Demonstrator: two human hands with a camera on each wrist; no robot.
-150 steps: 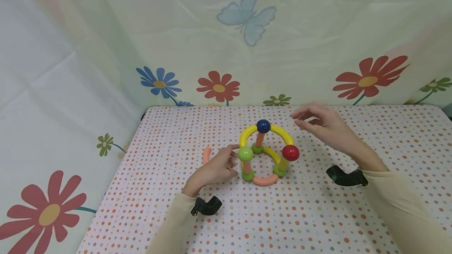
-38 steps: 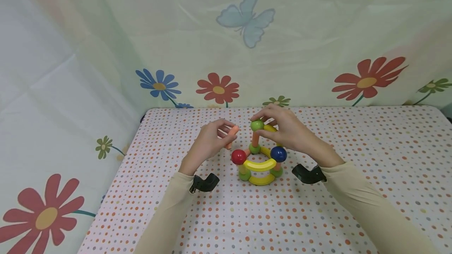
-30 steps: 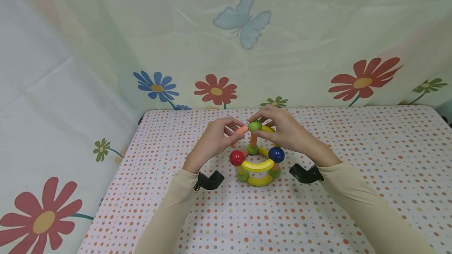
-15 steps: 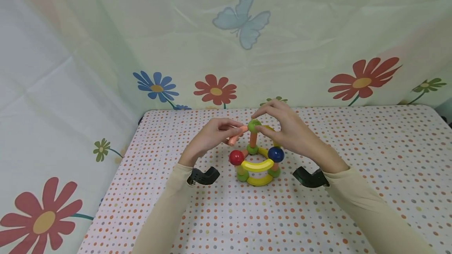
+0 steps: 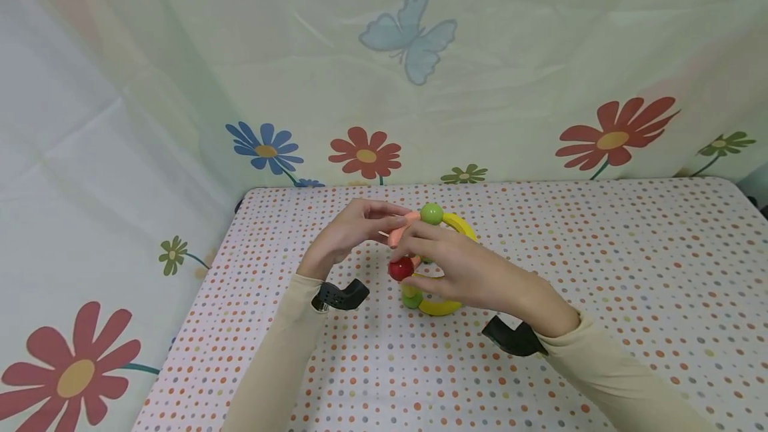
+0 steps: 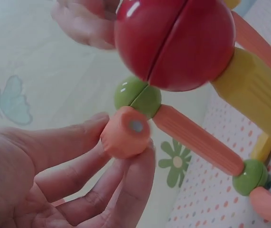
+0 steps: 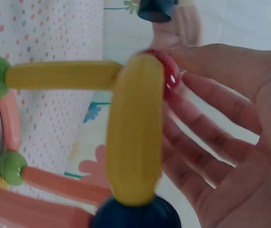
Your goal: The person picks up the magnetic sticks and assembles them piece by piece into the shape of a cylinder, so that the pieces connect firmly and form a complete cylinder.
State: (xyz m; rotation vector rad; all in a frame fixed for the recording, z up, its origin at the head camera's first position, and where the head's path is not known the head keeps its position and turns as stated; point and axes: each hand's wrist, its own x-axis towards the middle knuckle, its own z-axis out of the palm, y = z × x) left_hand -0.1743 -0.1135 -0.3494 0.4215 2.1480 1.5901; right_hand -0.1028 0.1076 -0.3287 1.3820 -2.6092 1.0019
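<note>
On the table stands a ring-shaped frame of magnetic balls and sticks. My left hand (image 5: 345, 235) pinches a curved salmon stick (image 6: 126, 135) between thumb and fingers, its far end at the upper green ball (image 5: 431, 213); a magnet dot shows on its near end. Thumb and fingertips of my right hand (image 5: 474, 272) hold the red ball (image 5: 400, 269) at the frame's near left corner. From that ball a yellow curved stick (image 7: 135, 133) runs to the dark blue ball (image 7: 137, 216), which the right hand hides in the head view.
Small green balls (image 6: 250, 177) form the frame's lower corners, joined by curved sticks. A dotted cloth covers the table (image 5: 360, 379). Behind it hangs a backdrop (image 5: 510, 85) with flowers and a butterfly. Each wrist wears a black mount (image 5: 342, 295).
The frame was turned and the salmon stick lifted from the table to the green ball. In the last half second my right hand left the green ball and came nearer, onto the red ball.
</note>
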